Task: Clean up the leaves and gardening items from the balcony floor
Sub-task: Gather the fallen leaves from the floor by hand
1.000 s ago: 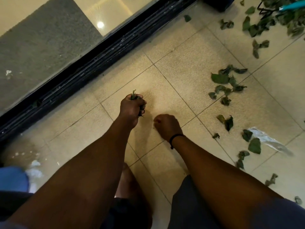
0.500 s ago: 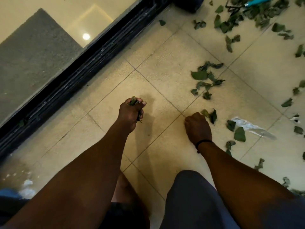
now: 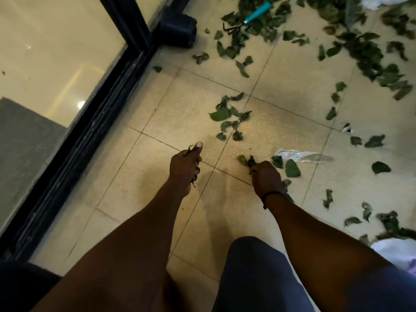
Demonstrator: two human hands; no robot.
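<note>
Green leaves lie scattered over the beige tiled floor [image 3: 292, 91]. My left hand [image 3: 185, 168] is a fist gripping a bunch of leaves, with bits sticking out at top and bottom. To its right, my right hand [image 3: 266, 176] is down at the floor, its fingers curled round a couple of leaves [image 3: 246, 160]. One cluster of leaves [image 3: 229, 115] sits just beyond both hands. A thick pile of leaves [image 3: 369, 52] spreads across the upper right. In that pile lies a small hand rake with a teal handle [image 3: 257, 12].
A crumpled clear plastic scrap [image 3: 301, 155] lies right of my right hand. The black sliding-door track [image 3: 90, 124] and glass run along the left. A dark pot [image 3: 177, 28] stands by the door frame. Something white [image 3: 396, 251] lies at the right edge. My knees fill the bottom.
My right hand has moved right and forward to the leaves near the plastic scrap and closed on them. The left hand kept its bunch. The view has tilted up, showing more of the leaf pile.
</note>
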